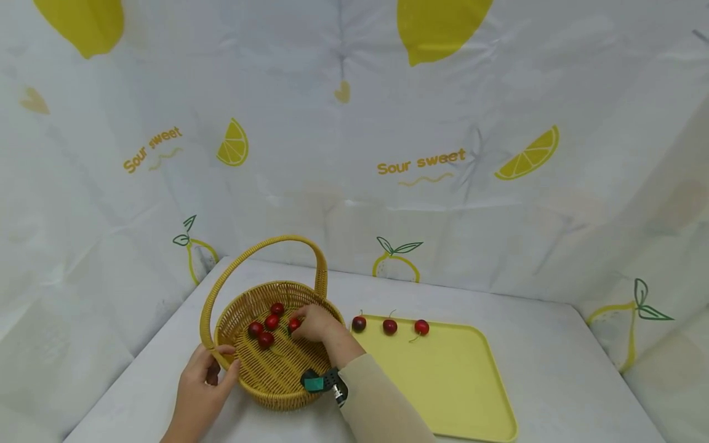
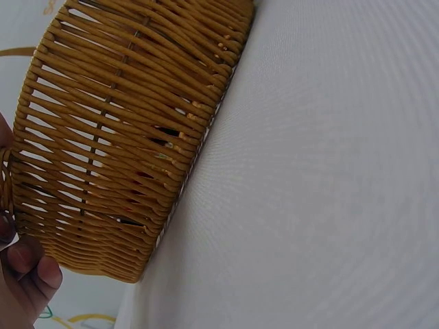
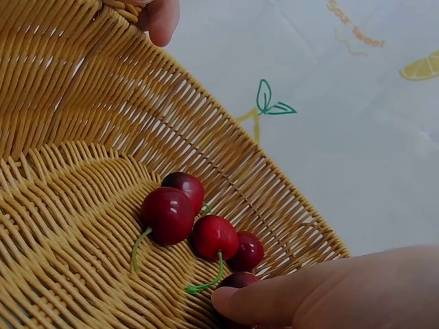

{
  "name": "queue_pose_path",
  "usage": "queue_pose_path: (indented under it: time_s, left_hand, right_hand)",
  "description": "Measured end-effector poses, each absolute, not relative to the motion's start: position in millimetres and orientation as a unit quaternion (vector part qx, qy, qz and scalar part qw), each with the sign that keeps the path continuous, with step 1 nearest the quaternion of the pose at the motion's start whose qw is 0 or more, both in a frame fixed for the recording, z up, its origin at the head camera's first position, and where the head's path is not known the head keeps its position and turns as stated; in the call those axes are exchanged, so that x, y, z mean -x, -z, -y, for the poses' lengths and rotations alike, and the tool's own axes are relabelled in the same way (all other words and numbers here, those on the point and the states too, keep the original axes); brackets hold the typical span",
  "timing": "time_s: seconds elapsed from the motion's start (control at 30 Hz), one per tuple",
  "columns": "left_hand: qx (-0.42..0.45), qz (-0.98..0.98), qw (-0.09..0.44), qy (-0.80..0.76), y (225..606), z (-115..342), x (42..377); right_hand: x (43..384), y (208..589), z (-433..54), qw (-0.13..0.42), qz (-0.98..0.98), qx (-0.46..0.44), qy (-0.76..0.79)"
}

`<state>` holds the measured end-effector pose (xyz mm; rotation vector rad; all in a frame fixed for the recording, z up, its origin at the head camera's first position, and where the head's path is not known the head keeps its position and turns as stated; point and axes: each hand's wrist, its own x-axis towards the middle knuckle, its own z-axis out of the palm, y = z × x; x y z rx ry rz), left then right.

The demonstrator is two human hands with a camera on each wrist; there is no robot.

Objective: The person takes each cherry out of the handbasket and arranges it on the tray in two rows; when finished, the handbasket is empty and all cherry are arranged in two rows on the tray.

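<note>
A round wicker basket (image 1: 282,401) with a tall arched handle stands on the table. My left hand (image 1: 205,378) grips its left rim at the foot of the handle; the left wrist view shows those fingers (image 2: 46,273) at the basket's woven side. Inside the basket, my right hand (image 1: 318,325) pinches a dark red cherry (image 1: 294,322) between thumb and fingers, low over the woven bottom. Several other cherries (image 1: 266,339) lie in a cluster just left of it. Green stems show on two of them in the right wrist view, the nearer being a bright red cherry (image 3: 215,238).
Right of the basket lies a yellow tray (image 1: 460,381), partly covered by the right sleeve (image 1: 382,400). Three cherries (image 1: 390,327) with stems sit spaced in a row along its far edge. A white lemon-printed cloth (image 1: 354,215) hangs behind the table.
</note>
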<state>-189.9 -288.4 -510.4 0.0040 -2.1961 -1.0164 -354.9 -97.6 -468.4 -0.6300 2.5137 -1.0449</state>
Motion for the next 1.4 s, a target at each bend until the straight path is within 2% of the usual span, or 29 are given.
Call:
queue_pose_path:
  time_s: [0.3,0.53,0.87,1.4]
  left_hand:
    - [-0.002,0.847,0.353,0.397,510.7,288.2,190.1]
    - [-0.018,0.851,0.344,0.397,510.6,286.2,189.3]
    - [-0.02,0.844,0.348,0.406,511.1,285.7,187.6]
    - [-0.027,0.846,0.34,0.409,510.0,285.7,187.1]
  right_hand:
    - [355.4,469.7,99.2,0.16,-0.884,0.213,0.385]
    - [345.7,451.2,88.5,0.158,-0.847,0.245,0.445]
    - [323.2,427.2,55.2,0.154,-0.811,0.211,0.523]
    - [304.5,414.7,-21.0,0.14,-0.767,0.167,0.603]
